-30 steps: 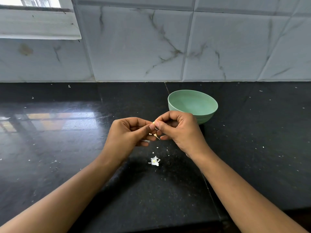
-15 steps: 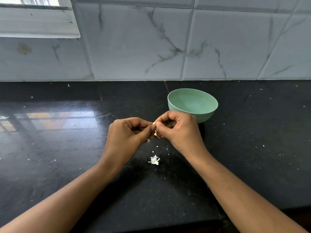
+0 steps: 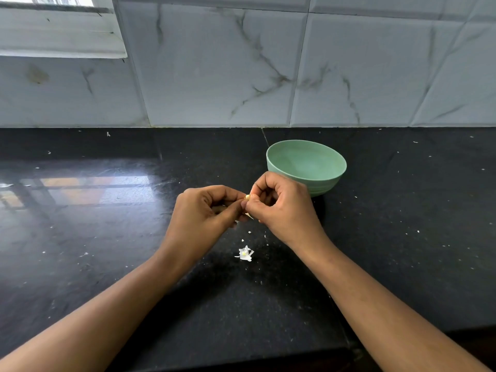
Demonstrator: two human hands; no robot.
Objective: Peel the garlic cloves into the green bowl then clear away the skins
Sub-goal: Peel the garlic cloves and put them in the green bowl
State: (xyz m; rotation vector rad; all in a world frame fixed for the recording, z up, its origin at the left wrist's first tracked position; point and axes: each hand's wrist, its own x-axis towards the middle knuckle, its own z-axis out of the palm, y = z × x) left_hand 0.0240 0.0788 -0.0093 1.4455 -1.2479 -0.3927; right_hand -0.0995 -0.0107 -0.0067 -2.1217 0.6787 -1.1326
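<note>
My left hand (image 3: 204, 210) and my right hand (image 3: 281, 208) meet fingertip to fingertip above the black counter, both pinching one small pale garlic clove (image 3: 247, 197); only its tip shows between the fingers. A strip of skin (image 3: 249, 216) hangs below the right fingers. The green bowl (image 3: 326, 187) stands just behind and right of my right hand, and looks empty inside. A small white clump of garlic skin (image 3: 245, 254) lies on the counter below the hands, with tiny flakes around it.
The black stone counter (image 3: 107, 237) runs to a marble-tiled wall at the back. A window sill (image 3: 61, 47) sits at the upper left. The counter's front edge (image 3: 241, 361) crosses the bottom of the view. White specks are scattered over the surface.
Both hands stay together on the clove with small finger shifts; the right fingers have curled tighter. Bowl and skin clump have not moved.
</note>
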